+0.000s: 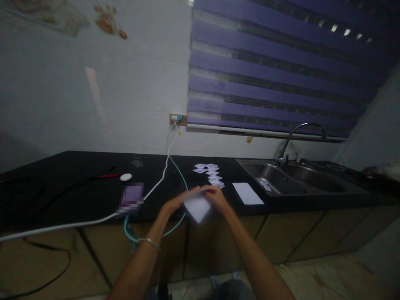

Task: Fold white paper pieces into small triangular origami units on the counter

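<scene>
Between my two hands is a sheet of white paper [198,206], one pointed corner hanging down toward me at the counter's front edge. My left hand [175,203] grips its left side, and my right hand [217,197] closes on its upper right part. The fingertips are partly hidden behind the paper. Just beyond my hands, several small folded white paper pieces [212,172] lie in a bent row on the black counter [153,166]. A flat rectangular stack of white paper [247,193] rests to their right.
At the right is a double steel sink [250,166] with a curved faucet [283,146]. A white cable [164,173] and a teal cable [179,171] run from the wall outlet [178,119]. A round white object [126,177], a red-handled tool [108,176] and a blurred purple item [131,196] lie left.
</scene>
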A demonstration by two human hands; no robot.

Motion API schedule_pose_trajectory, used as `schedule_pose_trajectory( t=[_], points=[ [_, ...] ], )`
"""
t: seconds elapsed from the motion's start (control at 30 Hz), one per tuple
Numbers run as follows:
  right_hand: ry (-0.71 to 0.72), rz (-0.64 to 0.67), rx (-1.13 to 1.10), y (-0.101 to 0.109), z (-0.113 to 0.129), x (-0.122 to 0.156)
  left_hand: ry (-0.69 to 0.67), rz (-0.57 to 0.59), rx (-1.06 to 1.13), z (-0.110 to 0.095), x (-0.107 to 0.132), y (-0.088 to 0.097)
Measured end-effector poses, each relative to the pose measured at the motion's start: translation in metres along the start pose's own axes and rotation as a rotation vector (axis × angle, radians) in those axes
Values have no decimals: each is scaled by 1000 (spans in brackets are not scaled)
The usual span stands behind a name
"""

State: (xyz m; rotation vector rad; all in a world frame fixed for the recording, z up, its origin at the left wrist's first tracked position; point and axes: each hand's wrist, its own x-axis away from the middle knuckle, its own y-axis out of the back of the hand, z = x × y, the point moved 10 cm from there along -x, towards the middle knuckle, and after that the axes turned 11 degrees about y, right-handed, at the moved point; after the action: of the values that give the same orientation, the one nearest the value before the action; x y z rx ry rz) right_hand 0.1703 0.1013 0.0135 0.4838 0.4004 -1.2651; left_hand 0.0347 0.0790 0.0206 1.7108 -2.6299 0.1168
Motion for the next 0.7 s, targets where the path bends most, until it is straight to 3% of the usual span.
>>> schedule_pose_trajectory(
  t=[0.1, 0.23, 0.43, 0.57, 0.7],
  points=[
    [42, -6, -5, 0, 4, -2, 174, 122, -132, 11, -7, -16],
    [50, -83, -50, 6, 0, -4, 201, 182, -255, 17, -9, -24],
    [-102, -229, -179, 14, -23, -2, 46, 12, -151, 10, -3, -15],
    [-146, -139, -199, 3, -23, 2, 13, -124, -72, 9, -1, -1],
    [-91, -32, -56, -4, -10, 6, -17, -127, -97, 7, 0, -2]
  ],
)
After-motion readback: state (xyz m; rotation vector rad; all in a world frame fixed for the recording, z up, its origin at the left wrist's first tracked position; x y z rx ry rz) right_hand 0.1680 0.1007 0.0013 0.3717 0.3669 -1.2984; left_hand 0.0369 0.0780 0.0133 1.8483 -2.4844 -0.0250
